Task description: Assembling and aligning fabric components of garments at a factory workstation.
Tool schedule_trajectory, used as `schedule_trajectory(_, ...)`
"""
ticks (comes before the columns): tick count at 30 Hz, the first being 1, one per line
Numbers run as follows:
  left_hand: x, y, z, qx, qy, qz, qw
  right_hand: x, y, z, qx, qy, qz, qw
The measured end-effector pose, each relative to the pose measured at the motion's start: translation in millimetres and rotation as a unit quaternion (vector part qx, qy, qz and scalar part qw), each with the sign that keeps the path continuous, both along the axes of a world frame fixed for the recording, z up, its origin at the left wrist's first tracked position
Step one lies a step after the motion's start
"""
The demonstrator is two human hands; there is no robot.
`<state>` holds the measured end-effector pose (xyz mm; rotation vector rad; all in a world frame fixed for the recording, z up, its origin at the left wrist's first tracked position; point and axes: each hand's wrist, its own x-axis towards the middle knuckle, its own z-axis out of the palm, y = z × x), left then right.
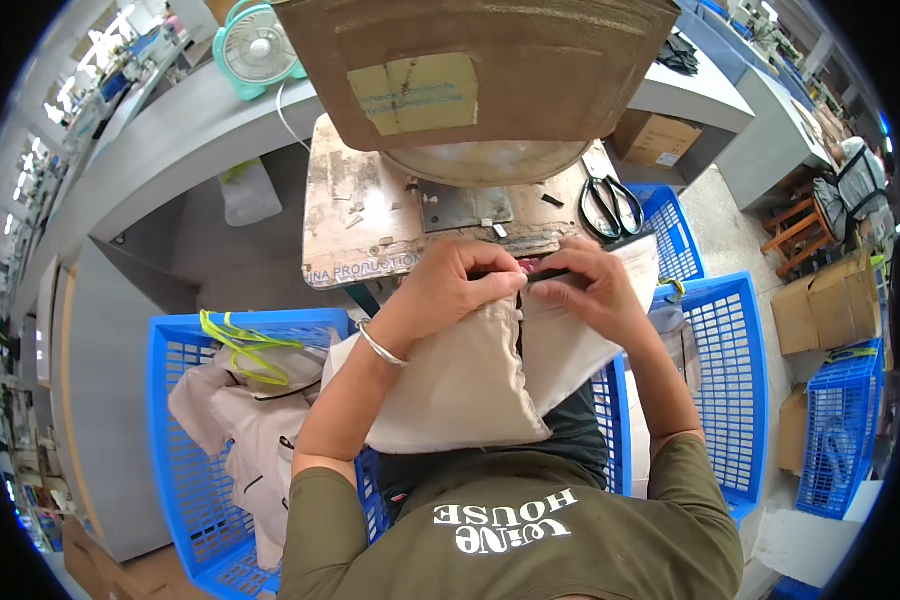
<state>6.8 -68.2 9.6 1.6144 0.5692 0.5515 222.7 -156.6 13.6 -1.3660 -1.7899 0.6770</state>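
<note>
The worn wooden table (345,250) is the reference for all positions below. The workpiece, a cream fabric piece (450,385), is located at the near edge of the table and hangs from there over the wearer's lap; a rough seam runs down it, next to a gap between its two panels. The left hand (475,280) is positioned just in front of the table's near edge; its grip is closed in a pinch on the upper edge of the fabric. The right hand (595,285) is positioned beside it, near the table's right front corner; its grip is likewise pinched on the fabric, at a dark edge strip (627,243). The fingertips of both hands nearly meet, and a small reddish part shows between them, too small to identify. A silver bangle (382,345) is fitted on the left wrist. A brown machine housing (540,50) overhangs the rear of the table. A grey metal plate (460,208) is set in the middle of the table, with small scraps around it. Black-handled scissors (613,205) lie at the table's right edge. A blue plastic basket (166,440) containing cream fabric pieces with yellow-green ties (260,372) stands to the near left of the table; another blue crate (740,400) stands to its near right. A mint-green fan (260,47) stands beyond its left rear corner.
</note>
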Motion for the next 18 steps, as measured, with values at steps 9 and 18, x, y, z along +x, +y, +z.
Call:
schedule_trajectory(9,-25,25,2,-0.034,0.029,0.045,0.998,-7,41,19,0.035,-0.003,-0.021,0.999)
schedule_trajectory(18,-10,79,-8,-0.070,0.046,0.075,0.994,8,93,-23,-0.070,0.148,-0.040,0.986)
